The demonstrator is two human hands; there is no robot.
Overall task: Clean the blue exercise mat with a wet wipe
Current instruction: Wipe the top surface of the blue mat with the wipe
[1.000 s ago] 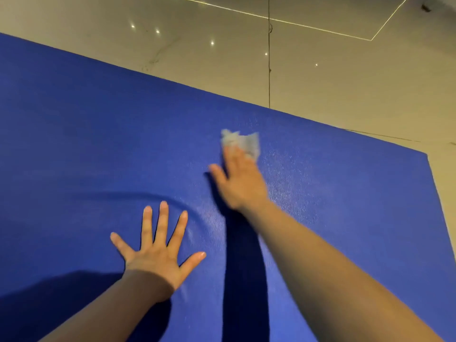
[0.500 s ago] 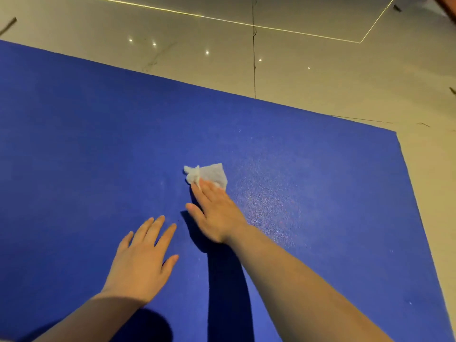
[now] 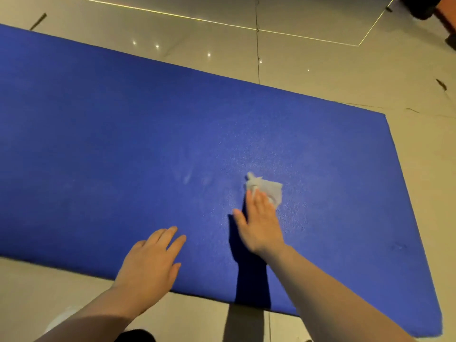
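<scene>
**Wipe down on the blue mat**

Left hand (image 3: 148, 262) sits flat near the mat's near edge, fingers straight and together, holding nothing. The blue exercise mat (image 3: 98, 144) lies spread on the tiled floor (image 3: 320, 77). Right hand (image 3: 259, 225) presses the crumpled wet wipe (image 3: 270, 190) under straight fingers, right of centre.

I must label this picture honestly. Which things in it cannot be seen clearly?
- Wet wipe: near part hidden under the right hand, head view.
- Blue mat: left end cut off by the picture edge.
- Left hand: blurred; contact with the mat uncertain.
- Dark object, top right corner: cut off, unidentifiable.
</scene>
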